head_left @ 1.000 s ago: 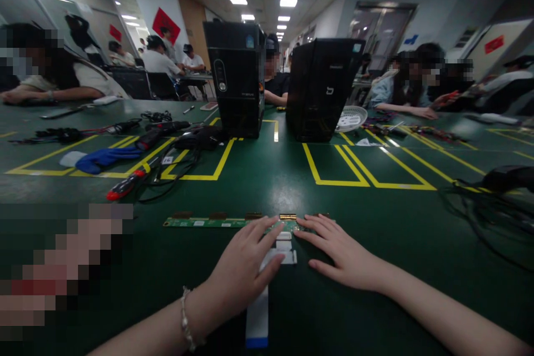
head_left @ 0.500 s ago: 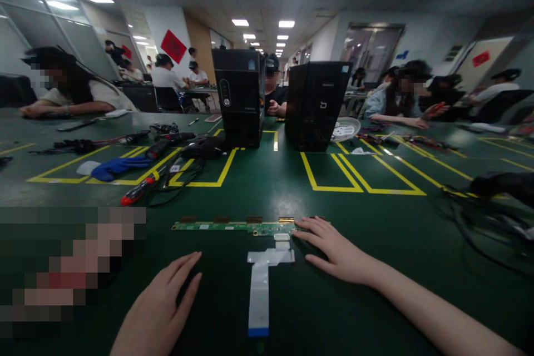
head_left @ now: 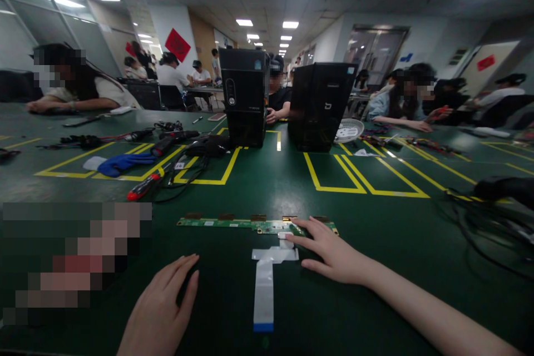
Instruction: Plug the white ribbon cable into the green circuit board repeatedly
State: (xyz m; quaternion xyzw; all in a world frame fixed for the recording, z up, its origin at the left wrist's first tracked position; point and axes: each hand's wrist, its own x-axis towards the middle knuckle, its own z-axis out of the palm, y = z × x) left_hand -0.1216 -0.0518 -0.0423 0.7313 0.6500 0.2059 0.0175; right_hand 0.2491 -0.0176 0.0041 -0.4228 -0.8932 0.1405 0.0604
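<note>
A long, narrow green circuit board with brown tabs along its far edge lies flat in front of me. From its white connector a white flat ribbon cable folds sideways, then runs toward me to a blue end. My right hand rests with spread fingers over the board's right part, one fingertip at the connector and another near a brown tab. Whether they press down cannot be seen. To the left of the cable, my left hand is open and holds nothing, its thumb apart from the extended fingers.
Two black computer towers stand farther back. A red-handled screwdriver, a blue glove and black cables lie left. More cables lie right. A white basket stands behind. People sit around the table.
My right hand has shifted left over the board, bringing a fingertip onto the white connector. My left hand stays open beside the cable. The whole view has shifted slightly.
</note>
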